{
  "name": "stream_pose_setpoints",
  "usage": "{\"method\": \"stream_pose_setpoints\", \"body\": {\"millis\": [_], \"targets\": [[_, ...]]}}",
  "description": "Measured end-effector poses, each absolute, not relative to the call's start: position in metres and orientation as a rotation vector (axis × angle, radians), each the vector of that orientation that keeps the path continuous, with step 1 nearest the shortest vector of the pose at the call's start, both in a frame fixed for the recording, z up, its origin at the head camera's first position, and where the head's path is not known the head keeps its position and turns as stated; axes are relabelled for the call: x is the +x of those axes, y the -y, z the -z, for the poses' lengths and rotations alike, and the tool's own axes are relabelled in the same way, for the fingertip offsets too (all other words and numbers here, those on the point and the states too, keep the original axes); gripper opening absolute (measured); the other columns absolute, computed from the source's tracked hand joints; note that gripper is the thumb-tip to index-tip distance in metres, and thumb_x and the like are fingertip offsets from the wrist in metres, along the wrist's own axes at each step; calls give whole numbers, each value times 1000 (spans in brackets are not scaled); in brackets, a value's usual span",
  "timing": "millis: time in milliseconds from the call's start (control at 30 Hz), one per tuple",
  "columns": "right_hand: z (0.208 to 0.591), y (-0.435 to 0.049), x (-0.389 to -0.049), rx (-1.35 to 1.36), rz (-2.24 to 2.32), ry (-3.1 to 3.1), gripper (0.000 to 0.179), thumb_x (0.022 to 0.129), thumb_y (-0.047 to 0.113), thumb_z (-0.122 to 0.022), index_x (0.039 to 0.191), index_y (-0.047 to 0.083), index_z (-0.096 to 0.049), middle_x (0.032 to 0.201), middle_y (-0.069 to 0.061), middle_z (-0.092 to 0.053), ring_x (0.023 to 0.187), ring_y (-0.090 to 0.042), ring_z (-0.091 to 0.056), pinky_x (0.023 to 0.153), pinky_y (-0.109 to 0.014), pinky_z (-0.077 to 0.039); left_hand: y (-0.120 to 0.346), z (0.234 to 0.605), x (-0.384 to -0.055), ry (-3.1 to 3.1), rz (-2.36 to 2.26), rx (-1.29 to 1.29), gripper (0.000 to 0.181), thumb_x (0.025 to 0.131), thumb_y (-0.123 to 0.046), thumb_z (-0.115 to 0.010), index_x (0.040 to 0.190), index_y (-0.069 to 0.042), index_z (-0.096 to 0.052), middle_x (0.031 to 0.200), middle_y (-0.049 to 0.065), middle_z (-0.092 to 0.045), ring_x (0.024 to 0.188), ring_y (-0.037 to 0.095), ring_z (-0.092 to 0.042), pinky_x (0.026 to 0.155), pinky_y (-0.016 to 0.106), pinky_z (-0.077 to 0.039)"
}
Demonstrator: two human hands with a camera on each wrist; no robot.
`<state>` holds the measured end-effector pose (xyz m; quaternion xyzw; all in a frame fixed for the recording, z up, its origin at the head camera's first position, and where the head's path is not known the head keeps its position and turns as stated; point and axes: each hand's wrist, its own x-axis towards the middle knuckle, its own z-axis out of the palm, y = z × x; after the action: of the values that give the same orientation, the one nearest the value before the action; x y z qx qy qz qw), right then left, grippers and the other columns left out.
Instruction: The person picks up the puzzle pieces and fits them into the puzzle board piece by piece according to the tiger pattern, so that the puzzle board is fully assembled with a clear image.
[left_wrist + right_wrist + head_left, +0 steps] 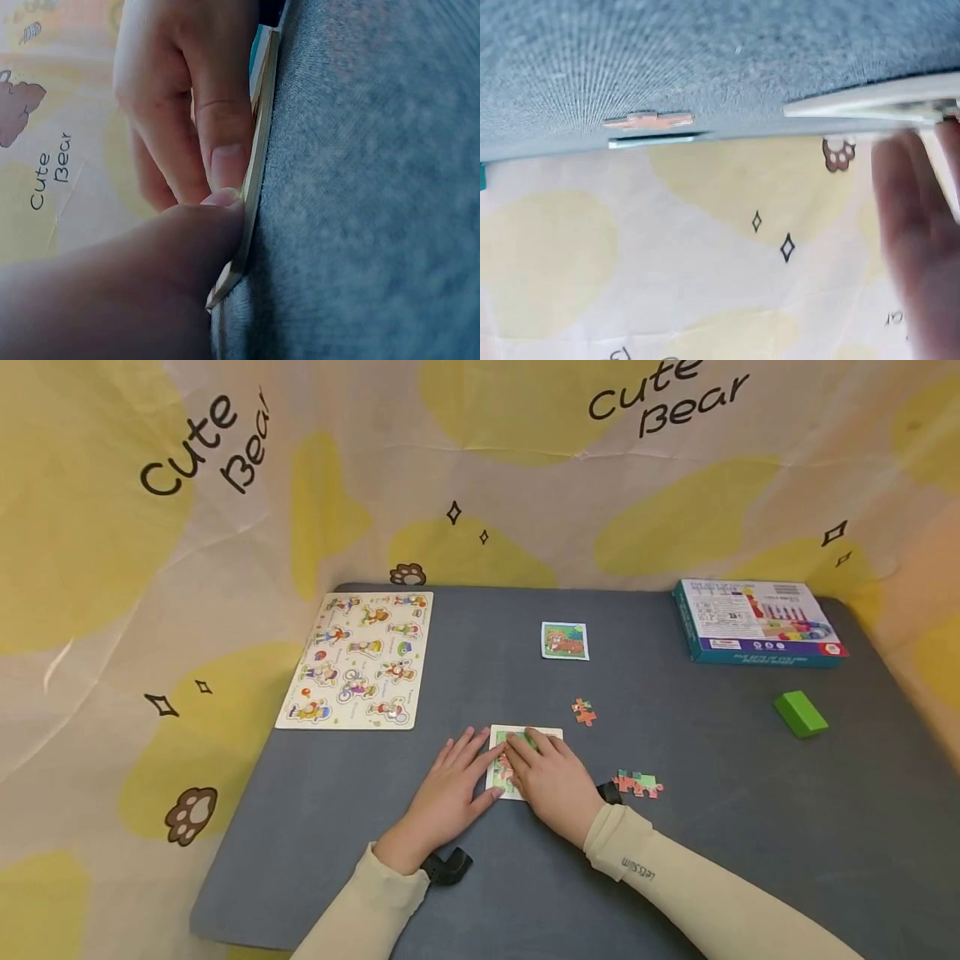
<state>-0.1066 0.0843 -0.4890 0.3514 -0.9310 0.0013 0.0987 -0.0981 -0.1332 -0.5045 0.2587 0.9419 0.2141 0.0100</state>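
So the puzzle (506, 776) is right between both hands: left hand (442, 789) has its fingers spread at one edge, right hand (558, 783) lays pretty straight fingers over it. Some pieces (639, 784) sit just right of that wrist.

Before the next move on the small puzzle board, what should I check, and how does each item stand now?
1. Puzzle board steadied: ok, left hand and right hand both touch it.
2. Pieces in the board seated: cannot tell, hands cover much.
3. No pieces outside it: not ok, smaller cluster and larger cluster lie off it.
4. Larger cluster clear of the black wrist device: cannot tell, very close.
5. Picture card uncovered: ok.
6. Green block away from board: ok, off to the right.
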Motion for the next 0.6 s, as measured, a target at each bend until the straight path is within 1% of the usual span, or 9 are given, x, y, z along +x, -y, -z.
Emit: {"method": "stream_pose_setpoints", "body": {"millis": [100,200,267,367,433,500,600], "targets": [[486,-87,-105,1031,-144,2833,49,105,32,-65,148,9,-61,154,-9,-55,144,-34,-47,116,-50,-42,134,504,-98,-2948,-661,811,65,101,-37,-72,158,-17,-49,168,10,-35,158,31,-21,127,55,-16],[484,-93,-106,1024,-320,2901,49,106,31,-64,151,12,-59,157,-7,-53,147,-35,-43,117,-55,-39,134,504,-98,-2955,-636,804,65,101,-38,-72,158,-18,-49,168,10,-35,159,31,-21,127,54,-17],[482,-97,-109,1001,-427,2912,45,105,29,-66,147,13,-63,155,-7,-55,146,-35,-45,114,-58,-42,134,503,-97,-2953,-621,802,65,101,-39,-71,159,-19,-48,168,9,-35,159,31,-21,127,54,-17],[479,-105,-115,978,-501,2890,39,102,24,-71,139,12,-70,148,-8,-61,140,-35,-52,109,-59,-46,133,503,-97,-2942,-604,806,66,101,-41,-70,159,-20,-48,168,9,-35,158,30,-21,127,54,-18],[478,-108,-118,982,-465,2867,37,101,22,-73,136,13,-72,145,-7,-63,137,-34,-55,108,-57,-48,132,503,-97,-2936,-601,808,66,102,-41,-70,159,-20,-47,168,9,-34,158,30,-21,127,54,-18],[480,-110,-120,1020,-359,2843,39,101,23,-72,139,14,-70,145,-7,-63,136,-33,-56,109,-55,-48,132,503,-97,-2940,-595,809,66,102,-40,-70,160,-20,-47,169,9,-33,159,30,-21,127,54,-18],[479,-109,-120,1076,-245,2835,43,102,27,-71,144,15,-66,148,-9,-60,137,-35,-54,110,-55,-46,133,505,-97,-2959,-571,821,64,102,-40,-69,159,-20,-48,169,9,-32,159,30,-20,127,54,-18]]}}
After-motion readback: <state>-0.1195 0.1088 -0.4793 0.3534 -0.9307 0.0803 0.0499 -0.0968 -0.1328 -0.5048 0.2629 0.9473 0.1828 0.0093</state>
